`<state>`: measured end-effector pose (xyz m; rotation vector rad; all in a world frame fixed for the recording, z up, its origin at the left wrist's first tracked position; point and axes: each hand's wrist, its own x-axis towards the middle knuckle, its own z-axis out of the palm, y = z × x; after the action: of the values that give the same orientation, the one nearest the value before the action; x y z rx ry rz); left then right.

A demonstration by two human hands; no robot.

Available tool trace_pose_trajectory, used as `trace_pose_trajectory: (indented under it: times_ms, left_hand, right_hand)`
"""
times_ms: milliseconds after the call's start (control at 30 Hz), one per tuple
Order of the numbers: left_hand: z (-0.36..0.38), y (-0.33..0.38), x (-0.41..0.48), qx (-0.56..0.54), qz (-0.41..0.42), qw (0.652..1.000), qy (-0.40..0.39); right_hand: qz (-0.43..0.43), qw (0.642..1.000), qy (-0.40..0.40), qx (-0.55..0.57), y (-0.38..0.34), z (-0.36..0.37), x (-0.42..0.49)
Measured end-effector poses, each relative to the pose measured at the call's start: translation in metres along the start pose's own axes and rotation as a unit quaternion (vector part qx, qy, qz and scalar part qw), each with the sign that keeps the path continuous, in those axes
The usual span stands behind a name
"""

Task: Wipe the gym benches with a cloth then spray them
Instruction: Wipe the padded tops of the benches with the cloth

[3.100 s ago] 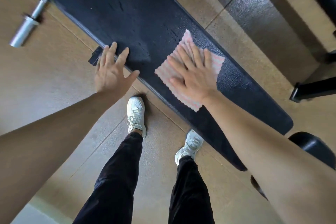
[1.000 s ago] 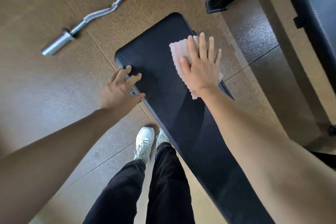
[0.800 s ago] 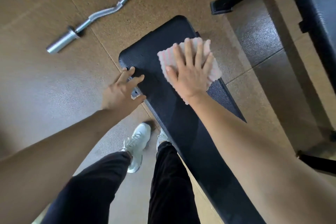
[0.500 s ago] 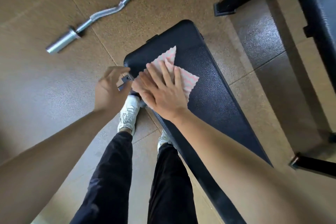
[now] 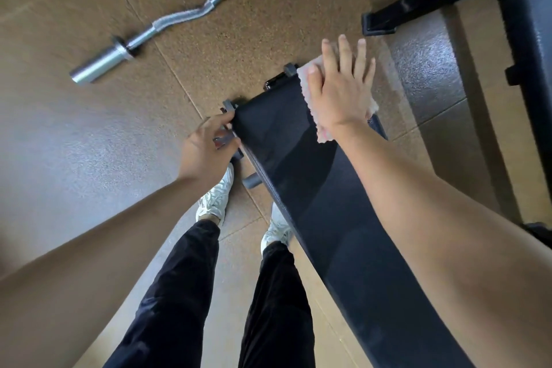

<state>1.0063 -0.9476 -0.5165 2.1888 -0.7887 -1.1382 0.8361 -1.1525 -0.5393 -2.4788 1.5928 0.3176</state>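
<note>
So this looks like the wiping half, nowhere near the spray part. The right hand (image 5: 340,89) lies flat, fingers straight and spread, pressing the pink cloth (image 5: 322,132) onto the far end of the black bench (image 5: 313,188), just right of centre in the upper half of the frame. The cloth sits right at the pad's end edge, mostly hidden under the palm. The left hand (image 5: 206,152) is at the pad's left corner, centre-left of the frame, fingers curled round the edge there (there's a grey metal bit under them too, hard to say exactly which part it's gripping).

My guess is this bench is close to fully wiped, since the cloth is at the very end of the pad – though I can't tell from the surface which parts are clean. What's left: another dark bench (image 5: 525,24) runs down the upper right, and I see no spray bottle anywhere – so the whole spraying step looks undone. A curl bar (image 5: 167,24) lies on the floor, upper left.
</note>
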Motion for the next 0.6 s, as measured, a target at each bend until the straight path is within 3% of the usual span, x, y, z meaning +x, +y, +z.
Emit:
trace_pose_trajectory:
  times_ms: [233, 433, 500, 600]
  left_hand:
    - [-0.012, -0.008, -0.001, -0.045, -0.025, 0.996, -0.068]
    - [-0.026, -0.030, -0.015, -0.046, -0.070, 0.996, 0.029]
    - [-0.030, -0.036, -0.019, -0.056, -0.087, 0.993, 0.048]
    - [-0.030, -0.032, -0.023, -0.047, -0.061, 0.995, 0.060]
  right_hand:
    - [-0.151, 0.987, -0.005, -0.045, -0.072, 0.008, -0.045]
    - [-0.298, 0.954, -0.022, -0.028, -0.106, 0.021, -0.075]
    - [-0.339, 0.940, -0.036, 0.008, -0.108, 0.019, -0.078]
    - [-0.293, 0.938, -0.079, 0.168, -0.102, 0.006, -0.075]
